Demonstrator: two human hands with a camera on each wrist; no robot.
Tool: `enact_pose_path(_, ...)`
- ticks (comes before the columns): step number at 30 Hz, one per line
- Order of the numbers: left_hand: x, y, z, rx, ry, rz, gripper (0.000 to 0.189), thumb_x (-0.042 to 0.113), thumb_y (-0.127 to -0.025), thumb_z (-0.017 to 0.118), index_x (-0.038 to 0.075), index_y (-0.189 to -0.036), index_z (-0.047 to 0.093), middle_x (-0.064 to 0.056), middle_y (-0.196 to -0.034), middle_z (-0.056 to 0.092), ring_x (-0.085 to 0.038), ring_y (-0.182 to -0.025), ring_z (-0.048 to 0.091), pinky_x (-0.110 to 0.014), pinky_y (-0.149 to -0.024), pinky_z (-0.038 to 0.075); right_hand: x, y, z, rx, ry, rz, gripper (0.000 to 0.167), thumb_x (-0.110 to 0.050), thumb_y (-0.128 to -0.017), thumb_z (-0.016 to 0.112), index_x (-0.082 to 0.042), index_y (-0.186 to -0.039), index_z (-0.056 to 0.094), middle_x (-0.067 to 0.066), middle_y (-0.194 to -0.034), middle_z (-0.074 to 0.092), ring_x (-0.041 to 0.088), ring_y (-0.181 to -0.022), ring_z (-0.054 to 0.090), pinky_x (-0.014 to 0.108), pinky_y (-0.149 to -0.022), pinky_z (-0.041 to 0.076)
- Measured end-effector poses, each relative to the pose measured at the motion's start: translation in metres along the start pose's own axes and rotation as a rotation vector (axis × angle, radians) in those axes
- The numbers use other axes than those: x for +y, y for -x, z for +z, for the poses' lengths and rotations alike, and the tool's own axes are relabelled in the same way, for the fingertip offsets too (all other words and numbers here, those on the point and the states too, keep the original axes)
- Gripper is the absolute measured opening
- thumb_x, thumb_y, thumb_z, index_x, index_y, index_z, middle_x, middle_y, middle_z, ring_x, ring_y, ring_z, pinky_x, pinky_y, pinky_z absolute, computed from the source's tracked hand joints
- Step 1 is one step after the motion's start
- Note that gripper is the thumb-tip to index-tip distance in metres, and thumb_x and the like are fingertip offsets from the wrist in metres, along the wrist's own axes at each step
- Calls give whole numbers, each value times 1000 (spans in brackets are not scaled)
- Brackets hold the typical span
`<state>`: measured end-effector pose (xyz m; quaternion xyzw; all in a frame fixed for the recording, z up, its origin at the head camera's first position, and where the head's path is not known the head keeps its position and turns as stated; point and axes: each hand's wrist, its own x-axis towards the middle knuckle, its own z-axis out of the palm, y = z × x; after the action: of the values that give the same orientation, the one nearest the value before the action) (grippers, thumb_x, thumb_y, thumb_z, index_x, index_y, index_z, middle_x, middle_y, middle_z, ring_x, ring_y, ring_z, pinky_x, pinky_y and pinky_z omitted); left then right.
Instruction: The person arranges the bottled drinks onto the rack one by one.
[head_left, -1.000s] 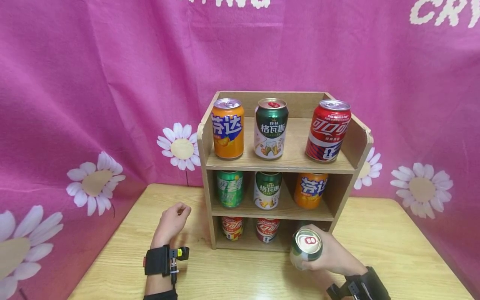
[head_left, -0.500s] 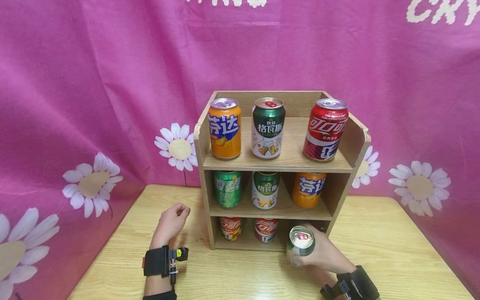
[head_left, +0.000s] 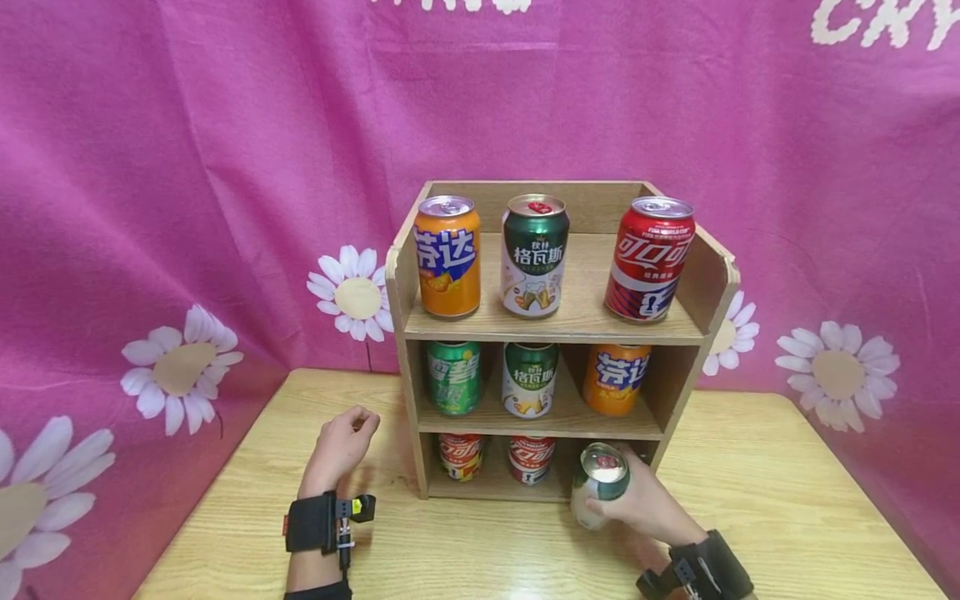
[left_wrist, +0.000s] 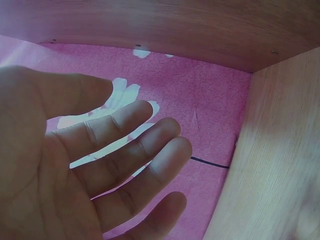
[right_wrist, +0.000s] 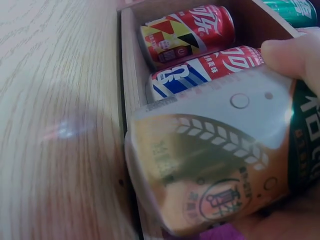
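Observation:
In the head view my right hand (head_left: 641, 500) grips a green and white drink can (head_left: 600, 487) by its side, thumb in front. The can leans slightly, at the front right of the wooden shelf's (head_left: 551, 429) bottom level; the right wrist view shows its white and gold side (right_wrist: 215, 155) close to the shelf edge. Two red cola cans, one left (head_left: 461, 457) and one in the middle (head_left: 531, 460), stand on that level. My left hand (head_left: 343, 446) is left of the shelf, holding nothing; its fingers are relaxed in the left wrist view.
The top level bears an orange soda can (head_left: 447, 258), a green and white can (head_left: 535, 258) and a red cola can (head_left: 651, 260). On the middle level are a green can (head_left: 453, 379), a green and white can (head_left: 529, 382) and an orange can (head_left: 617, 382). A pink curtain (head_left: 262, 167) hangs behind.
My right hand has moved the green and white can slightly left, then tilted it nearer the bottom level. My left hand has stayed in place.

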<state>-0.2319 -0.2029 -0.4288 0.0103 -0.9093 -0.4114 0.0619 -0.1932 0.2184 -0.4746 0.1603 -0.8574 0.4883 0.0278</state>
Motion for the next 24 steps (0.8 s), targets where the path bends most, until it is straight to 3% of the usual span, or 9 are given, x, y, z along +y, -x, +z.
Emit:
enact_pose_path(6,2,0,-1,8,0,6,24,22,-97,50,4,-101,65,-13,-101,66,-28,-95,59,-46,-80,45,-1,-2,3,58,-8,14,89,-16,-66,85,4,-133,30,15,-119,53,26,-108,54,35,-95,39)
enact_pose_path(18,1,-2,-1,5,-2,-4,25,24,-97,49,5,-101,65,-13,-103,66,-29,-98,58,-47,-83,45,-5,-3,2,97,23,-47,82,-16,-68,85,3,-132,37,12,-118,56,21,-105,56,29,-92,42)
enact_pose_path(24,1,1,-1,8,2,12,23,22,-97,50,5,-100,65,-13,-101,66,-30,-98,59,-47,-83,45,-4,-2,7,145,75,-13,79,-17,-69,84,4,-131,39,15,-116,59,25,-104,57,40,-92,44)
